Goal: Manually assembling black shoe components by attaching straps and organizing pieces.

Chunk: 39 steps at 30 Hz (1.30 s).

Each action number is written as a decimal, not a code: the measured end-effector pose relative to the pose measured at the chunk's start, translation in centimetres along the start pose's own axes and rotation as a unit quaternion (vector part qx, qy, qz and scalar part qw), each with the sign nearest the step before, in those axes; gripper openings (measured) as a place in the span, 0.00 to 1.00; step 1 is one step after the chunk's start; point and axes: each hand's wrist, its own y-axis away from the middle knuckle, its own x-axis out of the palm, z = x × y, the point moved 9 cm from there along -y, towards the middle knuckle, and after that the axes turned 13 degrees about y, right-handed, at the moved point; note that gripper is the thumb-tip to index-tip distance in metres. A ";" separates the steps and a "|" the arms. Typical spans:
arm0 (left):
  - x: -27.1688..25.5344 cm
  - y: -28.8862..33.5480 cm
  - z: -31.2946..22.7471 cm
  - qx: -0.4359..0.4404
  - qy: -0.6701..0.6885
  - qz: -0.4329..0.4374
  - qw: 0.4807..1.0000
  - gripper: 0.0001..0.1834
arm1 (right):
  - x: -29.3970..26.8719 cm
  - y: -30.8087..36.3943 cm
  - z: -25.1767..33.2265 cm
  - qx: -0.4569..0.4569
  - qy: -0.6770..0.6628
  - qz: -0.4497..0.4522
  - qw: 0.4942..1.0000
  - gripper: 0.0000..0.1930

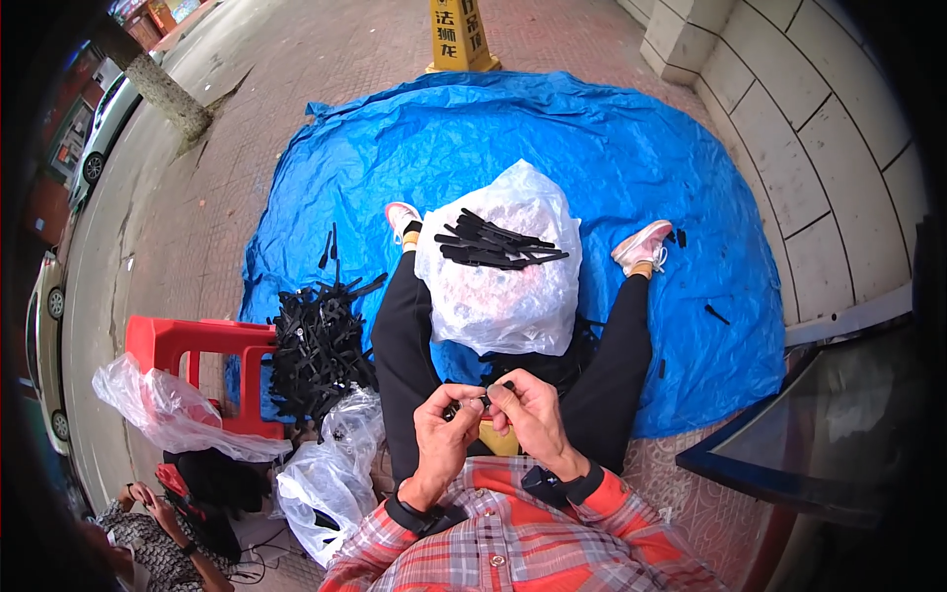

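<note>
Close in front of my body, my left hand (439, 439) and my right hand (538, 414) are both closed, fingertips pinched on a small black piece (483, 401) that spans the gap between them. Fingers cover much of it, so its exact kind is unclear. Beyond my hands, between my legs, sits a full translucent white plastic bag (503, 311). Several slim black strips (498, 244) lie in a loose stack on top of it. To the left of my leg is a large heap of similar black strips (321, 345). Something yellow (500, 440) shows just below my hands.
A blue tarp (681, 168) spreads under everything, with a few stray black pieces (716, 314) at its right. On the left stand a red plastic stool (197, 340) and crumpled clear bags (330, 483). Another person's hands (148, 501) show at lower left. A yellow floor sign (460, 39) stands beyond.
</note>
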 end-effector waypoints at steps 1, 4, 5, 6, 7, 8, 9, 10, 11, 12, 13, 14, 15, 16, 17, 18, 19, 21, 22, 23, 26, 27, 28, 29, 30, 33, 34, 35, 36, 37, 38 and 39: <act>0.1 0.0 0.3 -0.025 0.011 -0.011 1.000 0.05 | -0.3 0.0 0.4 -0.023 0.054 -0.013 0.998 0.07; 0.1 0.0 0.5 -0.053 0.023 -0.016 0.998 0.05 | -0.5 0.1 0.6 -0.032 0.068 -0.017 0.997 0.08; 0.1 0.0 0.5 -0.055 0.023 -0.010 0.998 0.05 | -0.5 0.1 0.6 -0.032 0.069 -0.017 0.997 0.08; 0.1 -0.1 0.5 -0.054 0.023 -0.010 0.998 0.05 | -0.3 0.1 0.3 -0.019 0.028 -0.004 0.999 0.08; 0.0 -0.1 0.5 -0.053 0.016 -0.015 0.998 0.05 | 0.0 0.1 0.1 -0.006 -0.013 0.009 1.000 0.07; -0.1 -0.1 0.5 -0.052 0.009 -0.020 0.998 0.05 | 0.0 0.0 0.1 -0.007 -0.013 0.009 1.000 0.07; -0.1 0.0 0.5 -0.050 0.010 -0.020 0.998 0.05 | 0.1 0.0 -0.2 0.001 -0.041 0.013 0.999 0.08; -0.2 0.1 0.4 -0.045 -0.012 -0.023 0.999 0.05 | 0.2 -0.1 -0.3 0.010 -0.068 0.017 0.997 0.08; -0.2 0.1 0.3 -0.039 -0.033 -0.025 0.998 0.05 | 0.2 -0.1 -0.2 0.009 -0.067 0.017 0.998 0.08; -0.1 0.2 0.3 -0.038 -0.032 -0.025 0.998 0.05 | 0.1 -0.1 -0.5 0.022 -0.070 0.016 0.997 0.08; 0.0 0.2 -0.1 -0.011 -0.067 -0.026 0.997 0.05 | 0.1 -0.1 -0.8 0.035 -0.073 0.016 0.997 0.08; 0.0 0.3 -0.6 0.015 -0.102 -0.026 0.994 0.06 | 0.2 -0.1 -0.8 0.033 -0.072 0.016 0.997 0.08; -0.1 0.5 -0.5 0.000 -0.097 -0.029 0.995 0.06 | 0.2 0.0 -0.7 0.025 -0.056 0.014 0.998 0.08; -0.3 0.6 -0.3 0.003 -0.096 -0.030 0.995 0.06 | 0.2 0.0 -0.5 0.016 -0.040 0.012 0.999 0.08; -0.4 0.6 -0.5 0.033 -0.117 -0.028 0.992 0.06 | 0.3 0.0 -0.4 0.017 -0.048 0.013 0.999 0.08; -0.2 0.5 -0.9 0.062 -0.137 -0.024 0.988 0.06 | 0.3 0.0 -0.5 0.016 -0.047 0.013 0.999 0.08; -0.1 0.6 -0.9 0.038 -0.130 -0.025 0.990 0.06 | 0.2 0.1 -0.6 0.014 -0.036 0.008 0.999 0.08; -0.1 0.4 -0.9 0.039 -0.144 -0.020 0.989 0.06 | 0.2 0.1 -0.6 0.012 -0.025 0.003 1.000 0.08; -0.2 0.3 -0.8 0.040 -0.158 -0.017 0.986 0.06 | -0.1 0.2 -0.2 -0.004 0.055 -0.015 0.998 0.07; -0.3 0.1 -0.7 0.039 -0.159 -0.017 0.986 0.06 | -0.3 0.3 0.1 -0.021 0.134 -0.034 0.990 0.06; -0.7 -0.3 -0.5 0.038 -0.143 -0.019 0.989 0.05 | 2.1 2.8 6.2 -0.392 0.416 -0.102 0.814 0.05; -0.7 -0.6 -0.4 0.023 -0.120 -0.015 0.992 0.05 | 2.6 3.0 5.5 -0.373 0.449 -0.073 0.809 0.10; -0.8 -0.9 -0.1 0.008 -0.098 -0.011 0.995 0.05 | 2.4 3.2 5.4 -0.372 0.451 -0.073 0.808 0.10; -1.2 -1.0 0.6 -0.002 -0.081 -0.007 0.997 0.05 | 2.9 3.5 5.2 -0.380 0.482 -0.055 0.787 0.12; -1.4 -1.1 0.4 -0.002 -0.081 -0.008 0.997 0.05 | 3.2 3.7 4.9 -0.388 0.511 -0.035 0.766 0.14; -0.8 -0.8 1.1 -0.127 0.097 0.035 0.987 0.08 | 2.9 3.9 5.2 -0.405 0.527 -0.030 0.747 0.15; -0.8 -0.7 1.3 -0.128 0.097 0.034 0.986 0.08 | 2.9 4.1 5.3 -0.416 0.538 -0.040 0.732 0.15; -0.7 -0.7 1.1 -0.107 0.098 0.045 0.988 0.09 | 2.8 4.2 5.4 -0.415 0.538 -0.041 0.732 0.15; -0.6 -0.8 0.8 -0.085 0.098 0.055 0.990 0.10 | 3.0 4.5 5.7 -0.427 0.529 -0.033 0.733 0.14; -0.7 -0.8 0.9 -0.091 0.075 0.046 0.992 0.10 | 3.2 4.7 6.0 -0.438 0.519 -0.026 0.734 0.14; -0.8 -0.8 0.7 -0.091 0.074 0.046 0.992 0.10 | 2.9 4.6 6.5 -0.438 0.518 -0.027 0.734 0.14; -1.0 -0.8 0.5 -0.097 0.078 0.046 0.991 0.09 | 1.6 4.1 7.4 -0.422 0.516 -0.073 0.742 0.14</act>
